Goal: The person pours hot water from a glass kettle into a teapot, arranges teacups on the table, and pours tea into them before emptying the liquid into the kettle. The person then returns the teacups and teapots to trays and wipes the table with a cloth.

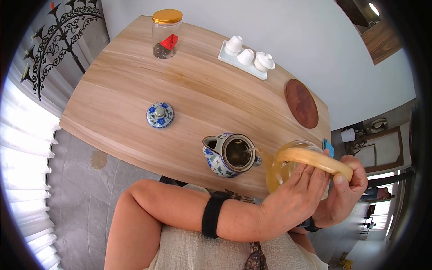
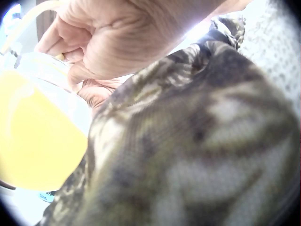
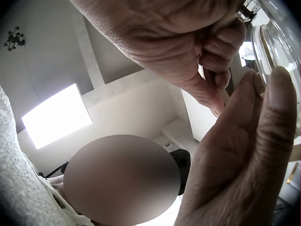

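Observation:
A clear glass kettle (image 1: 273, 174) of yellowish liquid is tilted beside a blue-and-white porcelain teapot (image 1: 219, 165), and a thin stream runs into the teapot's open top. My right hand (image 1: 343, 197) grips the near end of the kettle's wooden arched handle (image 1: 306, 155), fingers curled and thumb pressed along it. The left hand (image 1: 290, 195) reaches under this arch with straight fingers. In the right wrist view its thumb (image 3: 277, 106) rests against the kettle's glass top (image 3: 277, 44). The yellow kettle body (image 2: 37, 134) fills the left wrist view's left side.
The teapot's lid (image 1: 160, 115) lies on the wooden table (image 1: 121, 76). Farther back stand a gold-lidded jar (image 1: 166, 33), a white tray (image 1: 227, 59) with white cups, and a reddish-brown oval board (image 1: 301, 103). A patterned scarf (image 2: 188, 141) covers much of the left wrist view.

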Tool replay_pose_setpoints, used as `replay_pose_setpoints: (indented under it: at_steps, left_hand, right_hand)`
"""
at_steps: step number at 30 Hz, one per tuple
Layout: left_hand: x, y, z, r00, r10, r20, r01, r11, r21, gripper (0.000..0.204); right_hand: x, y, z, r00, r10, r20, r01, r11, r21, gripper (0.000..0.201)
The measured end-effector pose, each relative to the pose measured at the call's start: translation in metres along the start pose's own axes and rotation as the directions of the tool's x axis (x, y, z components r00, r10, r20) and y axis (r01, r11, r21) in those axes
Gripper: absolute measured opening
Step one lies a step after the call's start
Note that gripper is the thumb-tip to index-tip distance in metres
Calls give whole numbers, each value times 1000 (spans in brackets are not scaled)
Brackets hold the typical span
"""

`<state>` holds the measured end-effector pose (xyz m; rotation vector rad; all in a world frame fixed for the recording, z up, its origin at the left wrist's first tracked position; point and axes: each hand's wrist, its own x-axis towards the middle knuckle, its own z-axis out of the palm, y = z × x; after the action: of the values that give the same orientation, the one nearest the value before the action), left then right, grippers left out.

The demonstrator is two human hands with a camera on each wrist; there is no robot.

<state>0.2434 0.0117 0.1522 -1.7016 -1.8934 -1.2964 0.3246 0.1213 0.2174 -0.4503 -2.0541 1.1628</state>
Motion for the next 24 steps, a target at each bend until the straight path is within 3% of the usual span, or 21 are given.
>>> replay_pose_setpoints:
  at_steps: [24]
  left_hand:
    - [0, -2, 1, 999, 8, 33, -8, 1000, -7, 53]
  right_hand:
    - [2, 1, -2, 999, 5, 35, -5, 1000, -5, 29]
